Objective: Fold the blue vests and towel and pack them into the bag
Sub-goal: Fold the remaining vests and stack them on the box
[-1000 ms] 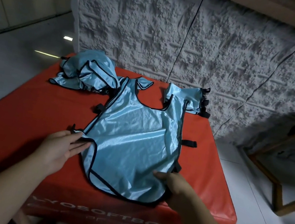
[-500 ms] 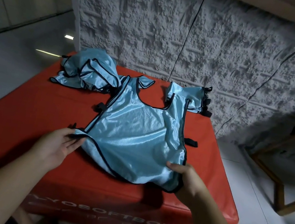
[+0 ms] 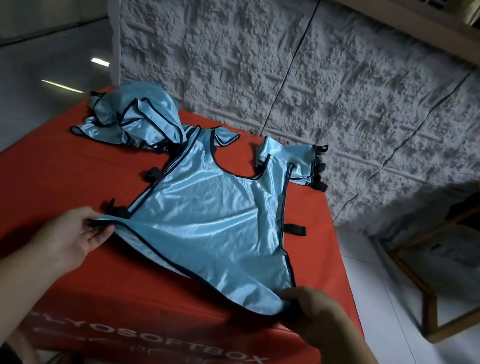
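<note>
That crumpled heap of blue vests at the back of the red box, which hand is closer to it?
Left. The left hand pinches the spread vest's near left corner, on the crumpled heap's side. The right hand grips the opposite near corner, farther away.

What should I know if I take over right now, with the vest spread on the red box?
Left hand: pinches the vest's near left hem corner, lifted a little.
Right hand: grips the near right hem corner at the box's front edge.
Vest lies front up on the red box, neck toward the wall, not yet folded.
Crumpled vests sit in a heap at the far left corner; a folded stack sits at the far right.
No towel or bag in view.
Left: probably fold this vest hem toward the neck, add it to the stack, then do the heap, the towel and the packing.
</note>
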### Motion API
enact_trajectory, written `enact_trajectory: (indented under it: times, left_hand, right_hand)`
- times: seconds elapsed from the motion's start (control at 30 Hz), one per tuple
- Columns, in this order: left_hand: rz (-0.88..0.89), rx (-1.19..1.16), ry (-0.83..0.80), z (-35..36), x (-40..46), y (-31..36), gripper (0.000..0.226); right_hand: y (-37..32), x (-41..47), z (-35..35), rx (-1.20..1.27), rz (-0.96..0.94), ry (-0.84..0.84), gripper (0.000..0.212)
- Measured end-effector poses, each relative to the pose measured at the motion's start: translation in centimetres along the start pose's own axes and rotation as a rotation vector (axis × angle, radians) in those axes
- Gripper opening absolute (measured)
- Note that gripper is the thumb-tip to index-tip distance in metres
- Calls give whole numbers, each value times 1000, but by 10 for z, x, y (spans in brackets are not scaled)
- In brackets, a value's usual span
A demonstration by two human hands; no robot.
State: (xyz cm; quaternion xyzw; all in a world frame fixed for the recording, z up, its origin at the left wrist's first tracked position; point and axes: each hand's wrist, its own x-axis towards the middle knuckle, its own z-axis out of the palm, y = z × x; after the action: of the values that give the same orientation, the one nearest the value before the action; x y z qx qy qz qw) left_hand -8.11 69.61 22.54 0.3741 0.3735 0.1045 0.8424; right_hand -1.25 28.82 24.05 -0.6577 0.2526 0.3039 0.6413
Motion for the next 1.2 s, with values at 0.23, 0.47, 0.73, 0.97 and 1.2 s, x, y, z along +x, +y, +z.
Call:
enact_trajectory:
  times: [0.23,0.47,0.73,0.97,1.2]
  left_hand:
    - [-39,184,96,-15,0,-8,10]
    - [-60,320,99,-15,-12,-13,13]
    - [-60,461,148,-16,-23,-16,17]
    - [61,647,17,-15,-32,-9,20]
    - [106,790,-188,-15,-45,10,19]
  right_hand:
    - [-3,-15,-6,129,-45,-8,22]
    - [1,-29,-13,233,-183,95,20]
    - [14,-30,-15,190,-182,283,16]
    - [14,-29,-17,-34,-437,352,12]
    - [2,-52,-33,-15,-412,141,23]
